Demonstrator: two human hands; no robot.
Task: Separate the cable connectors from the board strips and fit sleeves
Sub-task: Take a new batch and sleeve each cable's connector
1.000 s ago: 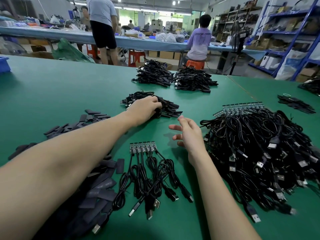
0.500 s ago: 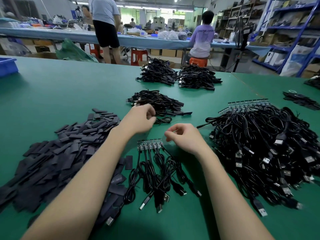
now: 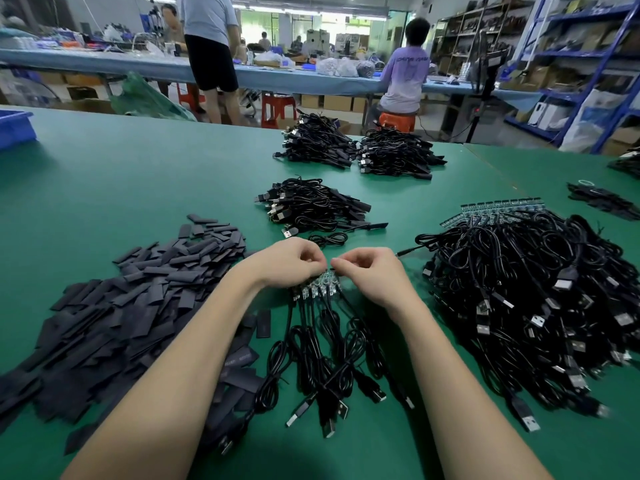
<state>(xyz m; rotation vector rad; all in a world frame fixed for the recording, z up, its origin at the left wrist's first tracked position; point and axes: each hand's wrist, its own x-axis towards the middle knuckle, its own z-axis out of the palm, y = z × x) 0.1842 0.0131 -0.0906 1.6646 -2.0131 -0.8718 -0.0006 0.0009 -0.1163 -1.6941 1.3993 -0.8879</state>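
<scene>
Though half-hidden, greenish board strip (image 3: 317,285), black-cabled.

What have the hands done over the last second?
The left hand came back from the small heap of finished black cables, the right hand closed, and both now pinch the short green board strip. The black sleeve pile and big cable heap stayed put.
</scene>
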